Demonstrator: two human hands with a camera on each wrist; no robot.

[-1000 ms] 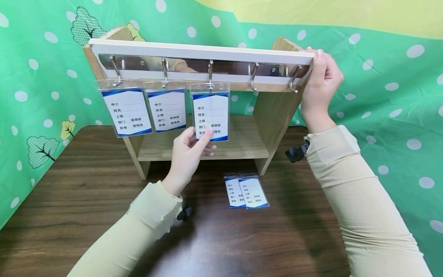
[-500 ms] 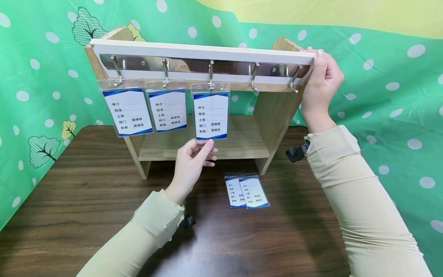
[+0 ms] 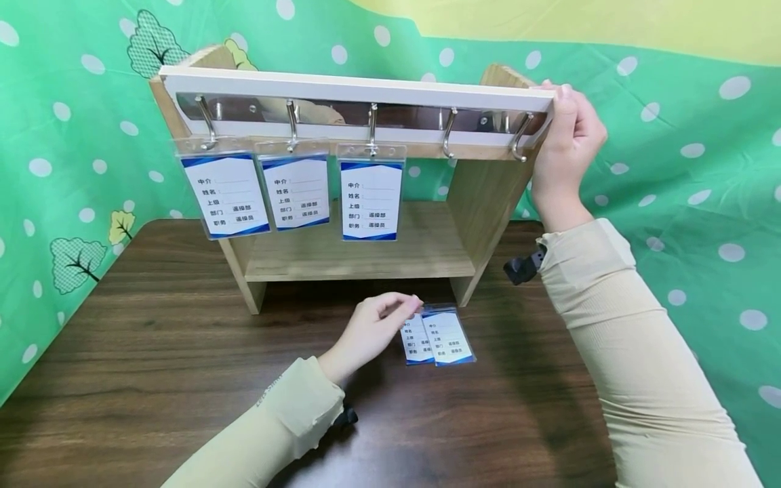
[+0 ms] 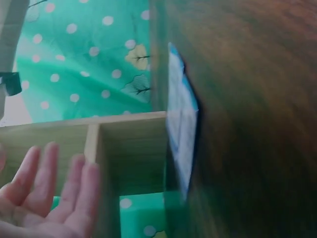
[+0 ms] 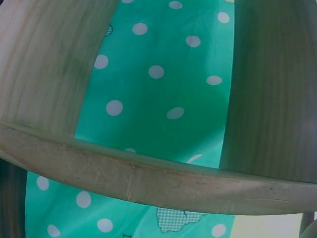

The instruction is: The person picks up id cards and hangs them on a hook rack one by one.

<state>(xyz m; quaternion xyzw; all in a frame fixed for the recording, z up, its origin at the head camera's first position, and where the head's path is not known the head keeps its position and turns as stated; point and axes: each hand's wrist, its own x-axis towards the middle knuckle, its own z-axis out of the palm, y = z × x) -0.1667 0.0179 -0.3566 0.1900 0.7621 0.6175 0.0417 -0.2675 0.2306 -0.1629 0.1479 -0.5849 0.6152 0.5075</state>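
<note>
My left hand is just above the left of two overlapping ID badges on the table, covering its upper left corner. In the left wrist view its fingers are spread and hold nothing, with the badges seen nearly edge-on. My right hand grips the right end of a white hook rail across the top of a wooden shelf. Three more badges hang on the rail: one on the far left hook, one on the second and one on the middle hook.
Two metal hooks on the right, including the outermost hook, carry no badge. The shelf stands on a dark wooden table. Behind it hangs a green dotted cloth. The shelf's wood fills much of the right wrist view.
My left hand has let go of the middle badge's lower edge and moved down and right to the badges on the table. My right hand has kept its place.
</note>
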